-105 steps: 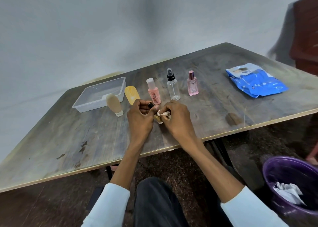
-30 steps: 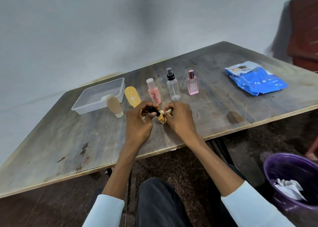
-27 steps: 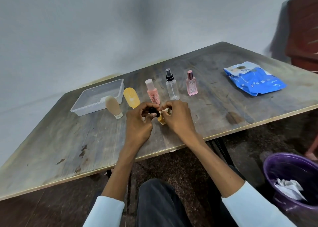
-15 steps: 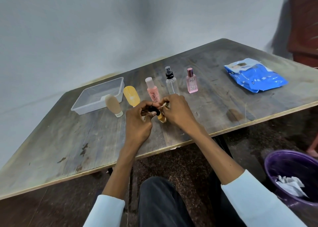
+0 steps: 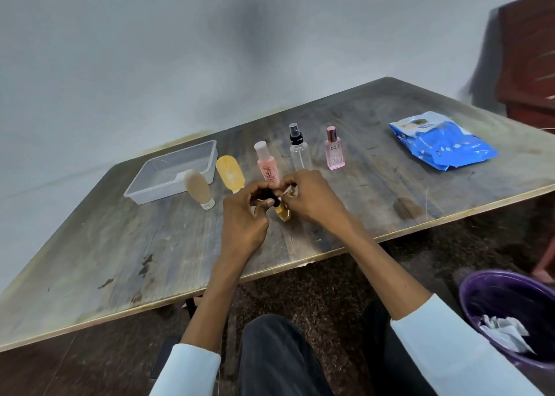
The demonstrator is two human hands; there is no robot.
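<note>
A small amber bottle (image 5: 282, 213) with a black cap (image 5: 268, 195) is held tilted just above the wooden table (image 5: 120, 251), between both hands. My left hand (image 5: 244, 218) grips the black cap end with curled fingers. My right hand (image 5: 310, 195) pinches a small crumpled white wipe (image 5: 289, 190) against the bottle's upper part. Most of the bottle is hidden by the fingers.
Behind the hands stand a beige tube (image 5: 198, 189), a yellow tube (image 5: 230, 173), a pink bottle (image 5: 266, 167), a clear spray bottle (image 5: 299, 148) and a pink perfume bottle (image 5: 334, 150). A clear tray (image 5: 172, 170) lies back left, a blue wipes pack (image 5: 441, 144) back right, a purple bin (image 5: 510, 314) holding crumpled paper on the floor.
The bottle has turned between the hands, and the right hand has shifted its wipe up along the bottle toward the cap. The things on the table have not moved.
</note>
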